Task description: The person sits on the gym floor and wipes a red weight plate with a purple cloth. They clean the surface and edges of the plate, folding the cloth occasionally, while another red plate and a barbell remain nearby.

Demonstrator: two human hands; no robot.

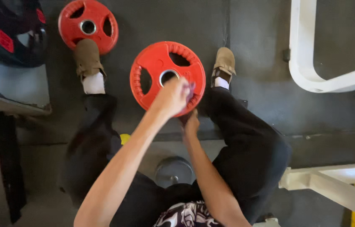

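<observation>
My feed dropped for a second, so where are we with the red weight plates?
One red plate already lies flat on the floor by the left foot. In hand: a second red plate, held up between the feet, with the left hand on its face holding what looks like a cloth, and the right hand taking grip at its lower edge. Left: that plate is not set down. A grey plate sits untouched below.

A second red weight plate lies flat on the dark floor at upper left; a white metal frame at right; a grey disc below.
</observation>
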